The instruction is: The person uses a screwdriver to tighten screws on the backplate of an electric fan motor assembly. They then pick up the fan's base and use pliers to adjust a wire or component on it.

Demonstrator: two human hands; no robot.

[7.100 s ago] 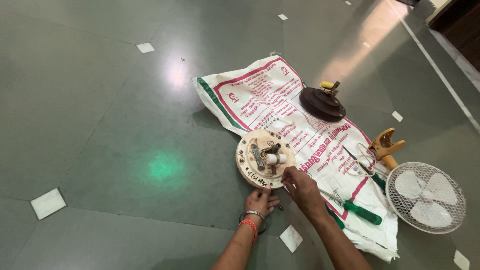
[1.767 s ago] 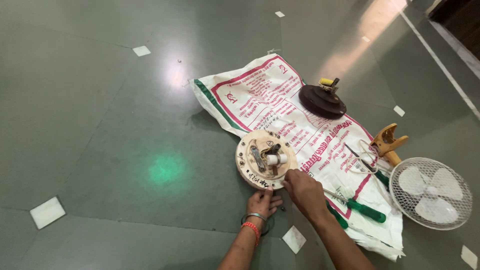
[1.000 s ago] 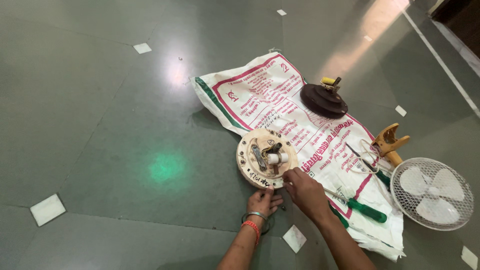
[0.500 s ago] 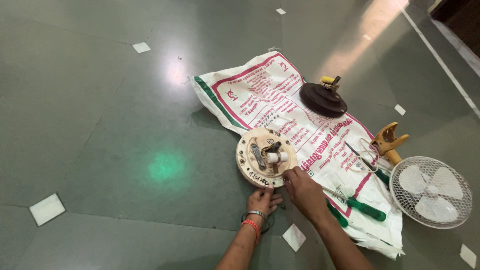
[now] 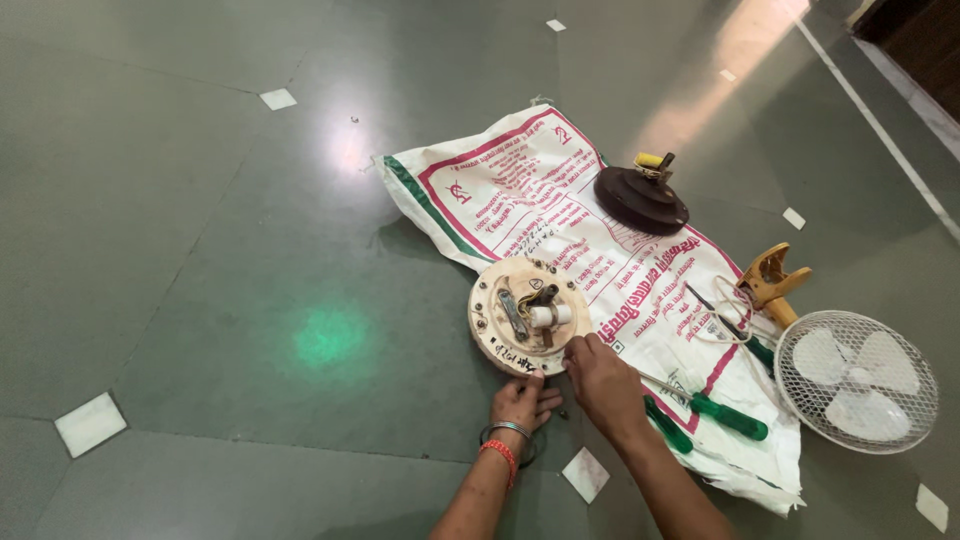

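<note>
Left hand (image 5: 522,400) lies low on the floor at the near rim of the round cream motor plate (image 5: 530,316), fingers spread and flat, fingertips touching or just under the plate's edge; it grips nothing that can be made out. Right hand (image 5: 600,378) sits just to the right of it, fingers curled at the plate's near-right rim; whether it pinches a small part there cannot be told.

The plate lies directly ahead of both hands, flat, half on the printed white sack (image 5: 600,250) and half on the green floor (image 5: 200,250). Both hands are about equally near; the right covers the rim's right side, the left the near side. A short white cylinder and metal bracket stand at the plate's centre, the cylinder's axis pointing right.

Outward to the right: two green-handled screwdrivers (image 5: 725,415) just beside the right forearm, a white fan guard (image 5: 858,380), a yellow clamp-like piece (image 5: 775,280), and a dark round cover (image 5: 640,198) farther off on the sack.
</note>
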